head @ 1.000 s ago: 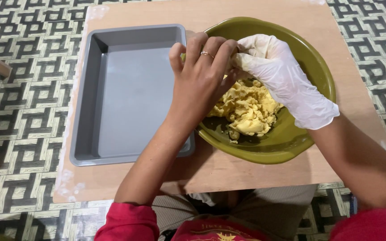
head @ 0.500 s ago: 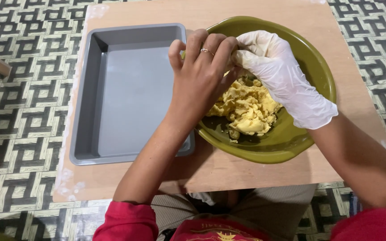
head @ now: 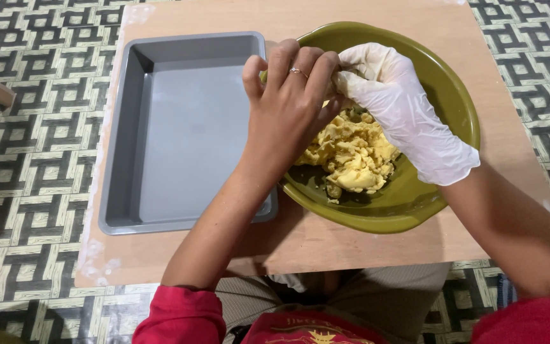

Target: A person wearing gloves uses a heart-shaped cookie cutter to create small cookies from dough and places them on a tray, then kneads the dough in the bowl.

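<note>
Where our two hands meet over the far rim of the olive-green bowl [head: 444, 89], we cannot tell what the fingers pinch: the bare left hand [head: 288, 105], with its ring [head: 297, 72], curls its fingers shut against the white-gloved right hand [head: 396, 108], whose fingertips are hidden behind them, so its grip is not visible. Just below the fingers, the yellow dough [head: 351, 153] lies crumbled in the bowl, partly covered by both hands. Left of the fingers sits the grey baking pan [head: 179, 127], its near corner hidden by our forearm. Both rest on the wooden bench [head: 364, 248], edged with white dust. Patterned floor tiles [head: 33, 127] surround it.
</note>
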